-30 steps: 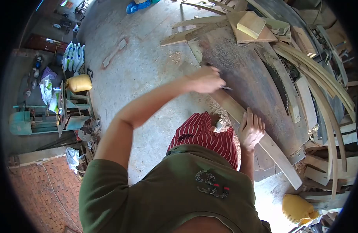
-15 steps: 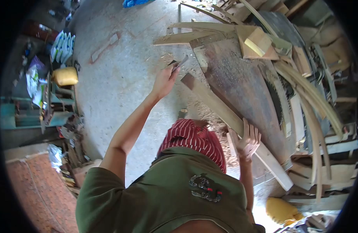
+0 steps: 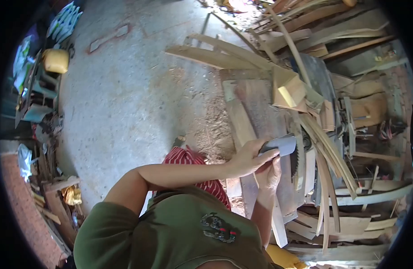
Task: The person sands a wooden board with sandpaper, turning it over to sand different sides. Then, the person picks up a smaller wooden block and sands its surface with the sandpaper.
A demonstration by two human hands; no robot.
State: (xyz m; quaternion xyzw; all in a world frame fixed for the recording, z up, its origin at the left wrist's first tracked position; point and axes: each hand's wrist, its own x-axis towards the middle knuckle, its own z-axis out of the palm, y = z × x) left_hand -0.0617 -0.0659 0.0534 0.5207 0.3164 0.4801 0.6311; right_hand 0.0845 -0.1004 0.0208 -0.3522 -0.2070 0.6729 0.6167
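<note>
My left hand (image 3: pixel 247 160) pinches a curved blue-grey sheet (image 3: pixel 280 145) that looks like sandpaper, over the sheet-covered work table (image 3: pixel 262 96). Right beside it, my right hand (image 3: pixel 267 174) has its fingers drawn together, the fingertips close under those of the left. What they close on is hidden. Beneath both hands runs a long wooden plank (image 3: pixel 241 123), lying slantwise on the table. Its near end (image 3: pixel 279 228) shows past my right wrist, and its middle is covered by my hands.
Curved wooden strips (image 3: pixel 332 148) and a toothed saw blade (image 3: pixel 298 157) lie just right of my hands. Cut boards (image 3: pixel 215 56) stick out from the table's far end. Shavings (image 3: pixel 217 130) cover the floor beside it. A yellow jerrycan (image 3: pixel 56 61) stands far left.
My left hand has swung right with the grey sheet, from beyond the plank's far end to beside my right hand. The view has turned and shifted toward the right.
</note>
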